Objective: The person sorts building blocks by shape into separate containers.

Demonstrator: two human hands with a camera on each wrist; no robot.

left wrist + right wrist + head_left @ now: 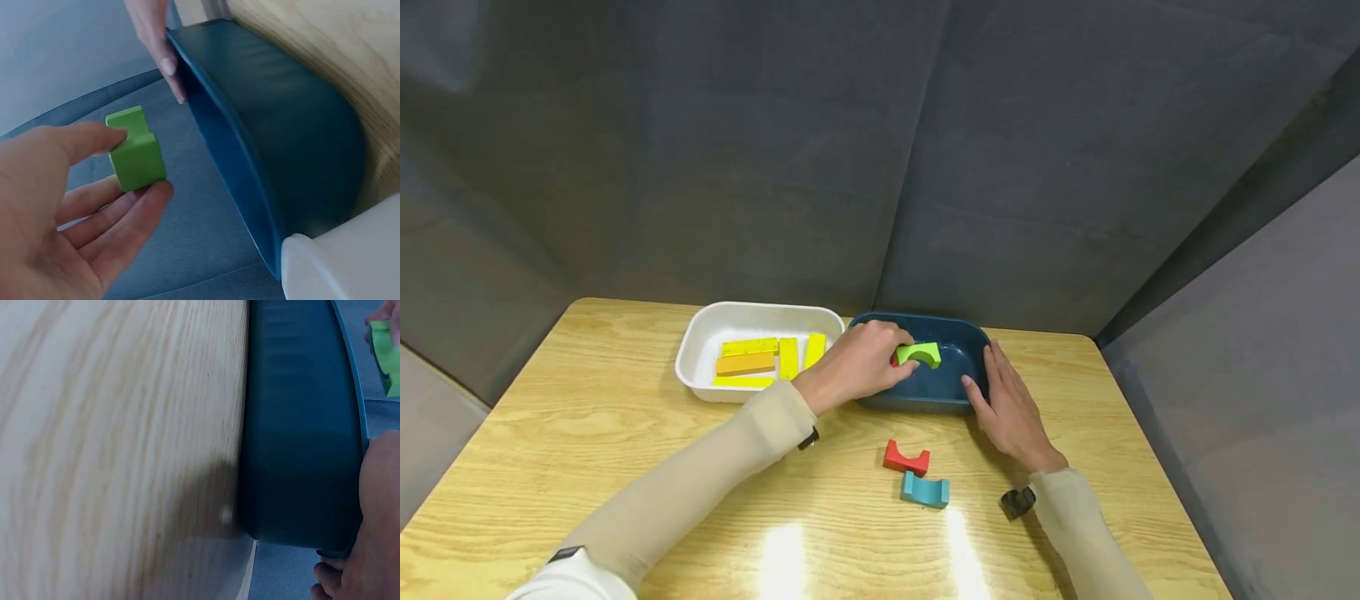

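My left hand pinches a light green arch-shaped block between thumb and fingers, over the dark blue bin. A bit of red shows beside those fingers in the head view, mostly hidden by the hand. At the bin's right end, my right hand holds the wall, its thumb over the inside and its fingers along the outer side. Nearer on the wooden table lie a red arch block and a teal arch block, close together.
Left of the blue bin stands a white bin holding several yellow blocks and an orange-yellow one. The two bins' ends are close together. Behind the table hangs a dark grey curtain; a grey panel stands right.
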